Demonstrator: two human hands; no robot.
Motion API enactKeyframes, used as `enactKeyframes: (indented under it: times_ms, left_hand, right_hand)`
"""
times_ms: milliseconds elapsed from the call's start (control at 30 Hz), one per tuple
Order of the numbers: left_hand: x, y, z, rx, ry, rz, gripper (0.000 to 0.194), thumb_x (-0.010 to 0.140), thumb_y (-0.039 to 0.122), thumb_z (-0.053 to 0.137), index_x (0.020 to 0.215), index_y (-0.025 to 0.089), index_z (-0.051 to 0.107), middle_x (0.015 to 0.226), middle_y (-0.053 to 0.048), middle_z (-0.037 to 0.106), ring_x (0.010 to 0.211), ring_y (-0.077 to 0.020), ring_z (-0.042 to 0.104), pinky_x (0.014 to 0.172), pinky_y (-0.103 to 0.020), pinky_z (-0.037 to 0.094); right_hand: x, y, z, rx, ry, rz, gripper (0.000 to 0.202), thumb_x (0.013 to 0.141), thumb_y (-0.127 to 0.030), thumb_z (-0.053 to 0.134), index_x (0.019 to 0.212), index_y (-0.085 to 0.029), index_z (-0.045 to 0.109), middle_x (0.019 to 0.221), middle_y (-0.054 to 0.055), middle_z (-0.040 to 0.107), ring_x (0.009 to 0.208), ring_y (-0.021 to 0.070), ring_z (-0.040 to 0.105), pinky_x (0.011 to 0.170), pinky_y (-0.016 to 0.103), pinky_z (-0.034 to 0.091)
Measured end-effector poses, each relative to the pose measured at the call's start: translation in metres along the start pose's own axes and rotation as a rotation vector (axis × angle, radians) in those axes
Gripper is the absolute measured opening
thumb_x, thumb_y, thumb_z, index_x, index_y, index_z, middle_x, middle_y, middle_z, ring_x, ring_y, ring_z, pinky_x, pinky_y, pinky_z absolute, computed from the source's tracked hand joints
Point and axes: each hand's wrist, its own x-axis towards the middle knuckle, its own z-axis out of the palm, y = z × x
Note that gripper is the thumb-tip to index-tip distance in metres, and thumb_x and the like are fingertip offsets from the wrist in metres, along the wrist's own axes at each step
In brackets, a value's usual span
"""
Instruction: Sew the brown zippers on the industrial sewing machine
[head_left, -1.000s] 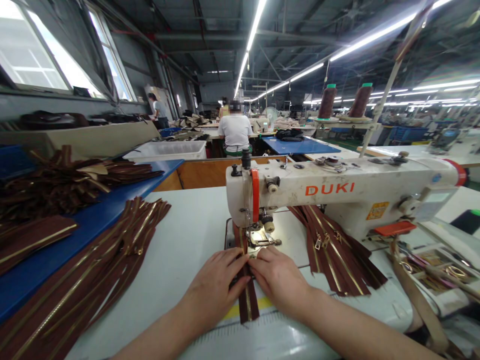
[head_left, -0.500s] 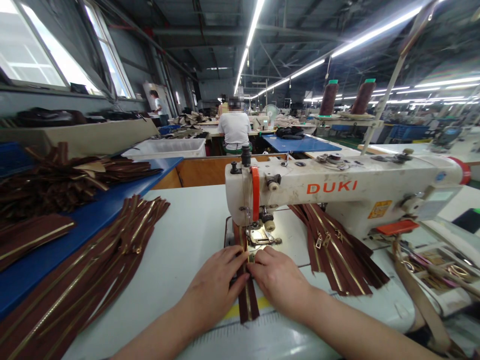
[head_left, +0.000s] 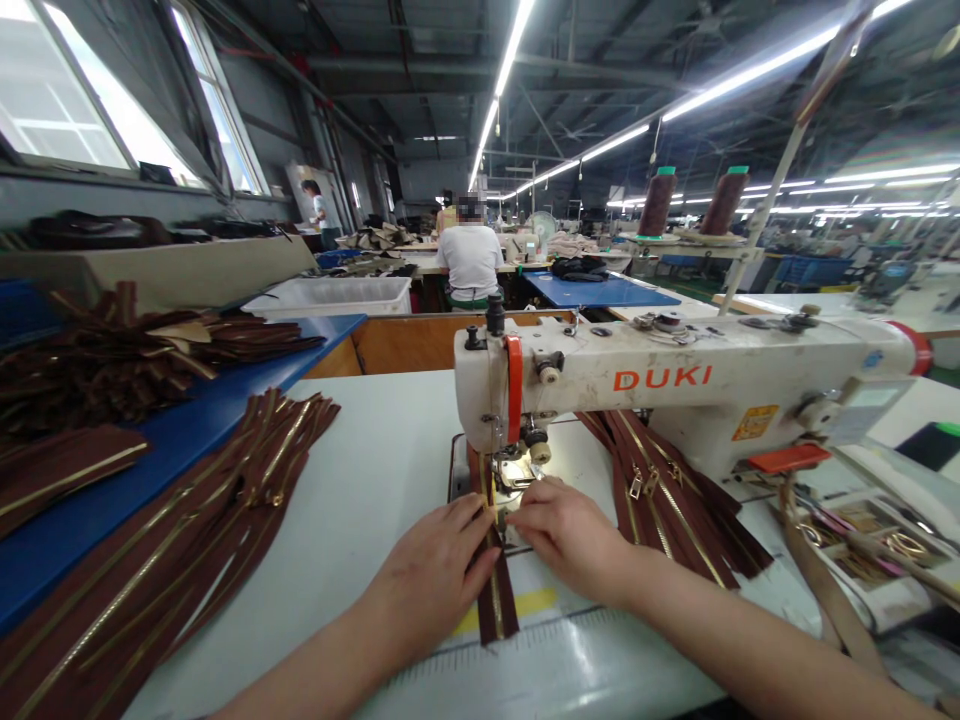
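A brown zipper [head_left: 496, 600] with gold teeth runs lengthwise under the needle area of the white sewing machine [head_left: 585, 370]. My left hand [head_left: 439, 555] lies along its left side, thumb and fingers closed on the tape just in front of the presser foot. Right of the strip, my right hand [head_left: 574, 535] is bent with its fingers drawn together, close to the lit metal guide [head_left: 517, 475]. Whatever those fingertips grip, if anything, is hidden. The zipper's near end lies flat on the table, past a yellow mark [head_left: 536, 602].
Brown zippers [head_left: 165, 530] spread over the table's left side; more zippers [head_left: 667, 500] lie under the machine arm. A blue board [head_left: 247, 400] carries a brown heap [head_left: 112, 360]. At right sits a tray of small parts [head_left: 874, 550]. A person [head_left: 470, 260] sits ahead.
My right hand has moved slightly right, away from the zipper. My left hand stays on the strip, and the zipper's near end has hardly moved.
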Motion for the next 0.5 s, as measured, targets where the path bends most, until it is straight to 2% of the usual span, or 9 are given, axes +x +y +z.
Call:
enactKeyframes:
  times_ms: [100,200,367,500]
  left_hand:
    - [0.006,-0.002,-0.002,-0.008,-0.027,0.007,0.032,0.090,0.029,0.042,0.116,0.016,0.057,0.118,-0.011,0.063,0.106,-0.0250,0.059,0.092,-0.041,0.049]
    - [0.012,-0.004,-0.004,-0.001,-0.063,0.003,0.033,0.088,0.029,0.045,0.116,0.015,0.057,0.117,-0.012,0.062,0.105,-0.0250,0.060,0.090,-0.040,0.049]
    - [0.011,-0.008,0.001,0.001,-0.054,0.005,0.034,0.089,0.029,0.044,0.118,0.016,0.057,0.121,-0.012,0.061,0.109,-0.0246,0.058,0.092,-0.040,0.048]
    - [0.007,-0.010,0.004,-0.028,-0.049,-0.012,0.034,0.089,0.030,0.044,0.118,0.017,0.057,0.121,-0.011,0.061,0.110,-0.0240,0.057,0.093,-0.039,0.047]
  right_hand:
    - [0.017,0.025,-0.008,0.094,0.098,0.234,0.016,0.084,-0.013,0.054,0.085,-0.016,0.069,0.086,0.007,0.065,0.088,0.0196,0.055,0.079,0.030,0.042]
    - [0.042,0.045,-0.009,0.124,0.092,0.381,0.009,0.077,-0.011,0.059,0.079,-0.013,0.067,0.084,0.009,0.067,0.084,0.0214,0.058,0.078,0.032,0.044]
    - [0.067,0.052,0.000,0.260,-0.007,0.320,0.013,0.073,-0.008,0.060,0.076,-0.017,0.068,0.086,0.003,0.071,0.087,0.0187,0.062,0.079,0.027,0.047]
    - [0.070,0.051,0.008,0.345,-0.008,0.312,0.005,0.073,-0.019,0.065,0.072,-0.019,0.070,0.085,0.001,0.072,0.087,0.0195,0.063,0.080,0.028,0.049]
